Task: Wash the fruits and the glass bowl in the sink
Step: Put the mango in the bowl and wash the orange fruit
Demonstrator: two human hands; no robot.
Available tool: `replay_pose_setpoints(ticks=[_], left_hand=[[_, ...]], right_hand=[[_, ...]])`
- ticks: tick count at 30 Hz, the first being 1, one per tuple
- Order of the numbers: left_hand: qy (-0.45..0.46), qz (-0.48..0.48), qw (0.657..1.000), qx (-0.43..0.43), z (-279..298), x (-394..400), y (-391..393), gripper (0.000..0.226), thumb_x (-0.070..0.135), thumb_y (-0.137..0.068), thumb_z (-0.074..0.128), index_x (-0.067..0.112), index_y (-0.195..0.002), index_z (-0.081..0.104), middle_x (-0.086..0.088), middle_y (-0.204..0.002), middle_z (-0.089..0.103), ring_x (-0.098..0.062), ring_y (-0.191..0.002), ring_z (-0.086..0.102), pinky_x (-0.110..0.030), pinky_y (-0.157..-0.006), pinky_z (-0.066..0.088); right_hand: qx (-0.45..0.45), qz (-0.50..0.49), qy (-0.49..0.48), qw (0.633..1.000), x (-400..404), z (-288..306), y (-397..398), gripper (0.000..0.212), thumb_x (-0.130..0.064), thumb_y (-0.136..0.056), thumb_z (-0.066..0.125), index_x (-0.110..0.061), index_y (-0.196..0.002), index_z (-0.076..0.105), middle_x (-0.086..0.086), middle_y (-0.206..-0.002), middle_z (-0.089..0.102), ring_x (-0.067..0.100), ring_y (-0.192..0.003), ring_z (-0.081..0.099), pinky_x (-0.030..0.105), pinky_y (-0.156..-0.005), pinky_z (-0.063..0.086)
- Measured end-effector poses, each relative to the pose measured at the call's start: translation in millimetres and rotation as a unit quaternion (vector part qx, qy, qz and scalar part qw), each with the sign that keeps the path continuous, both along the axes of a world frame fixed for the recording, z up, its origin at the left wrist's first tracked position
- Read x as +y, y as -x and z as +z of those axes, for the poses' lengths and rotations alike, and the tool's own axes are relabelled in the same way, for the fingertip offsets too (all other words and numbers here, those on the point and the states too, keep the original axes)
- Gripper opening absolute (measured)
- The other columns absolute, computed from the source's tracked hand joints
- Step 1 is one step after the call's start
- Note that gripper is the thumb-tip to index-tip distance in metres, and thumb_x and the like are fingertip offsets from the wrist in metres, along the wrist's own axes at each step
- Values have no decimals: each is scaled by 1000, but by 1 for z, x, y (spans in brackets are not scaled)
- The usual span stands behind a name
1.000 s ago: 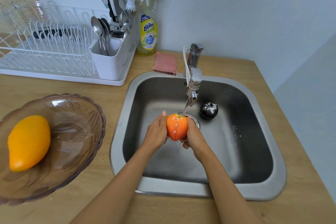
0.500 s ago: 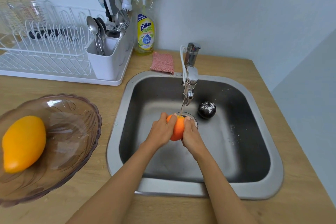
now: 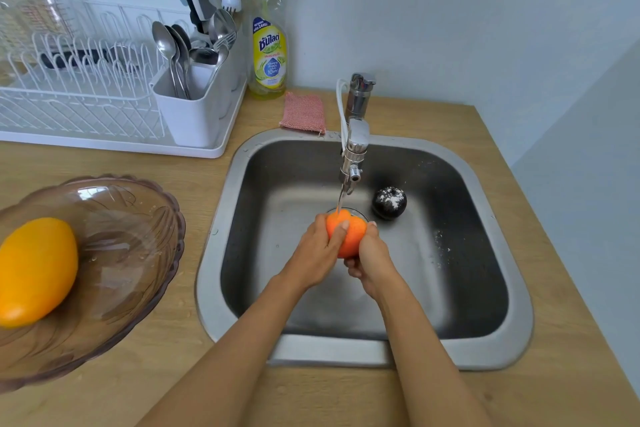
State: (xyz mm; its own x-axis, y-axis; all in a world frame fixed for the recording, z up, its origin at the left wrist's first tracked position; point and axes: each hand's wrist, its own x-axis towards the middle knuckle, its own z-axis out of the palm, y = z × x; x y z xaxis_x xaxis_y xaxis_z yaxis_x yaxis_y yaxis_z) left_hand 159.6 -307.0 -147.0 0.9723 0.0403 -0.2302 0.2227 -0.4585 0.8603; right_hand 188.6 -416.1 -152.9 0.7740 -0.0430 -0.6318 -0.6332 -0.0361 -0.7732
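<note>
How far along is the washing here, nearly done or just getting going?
Early, by the look of it. Nothing looks finished. In hand: both hands, left hand and right hand, hold the orange fruit under the tap's stream. Left: the dark fruit in the sink, still powder-speckled, the yellow fruit, and its glass bowl.

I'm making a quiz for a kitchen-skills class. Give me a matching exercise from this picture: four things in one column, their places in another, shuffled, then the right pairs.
Things:
1. round orange fruit
2. oval yellow-orange fruit
3. dark round fruit with white specks
4. pink woven scrubbing cloth

Places:
A. on the counter behind the steel sink
B. held in both hands under the tap's stream
C. on the sink floor
D. in the tinted glass bowl

Pairs: 1-B, 2-D, 3-C, 4-A
</note>
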Motion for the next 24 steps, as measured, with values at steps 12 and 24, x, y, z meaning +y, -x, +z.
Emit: replay_pose_setpoints(ticks=[12,24], left_hand=[[-101,-46,994,-8,-8,8,7,49,44,-100,31,11,-136,35,-14,-126,55,-23,-100,54,-31,-83,43],[-80,60,995,-8,-5,14,-1,40,52,-98,32,14,-97,47,-10,-88,58,-20,-75,54,-27,-59,39]], right_hand=[[47,2,-30,998,2,4,3,37,-39,-102,18,-12,-110,43,16,-75,53,13,-41,35,15,-29,22],[-121,127,129,976,8,-6,8,56,-51,-99,13,-18,-137,38,6,-115,50,24,-102,51,41,-93,42]])
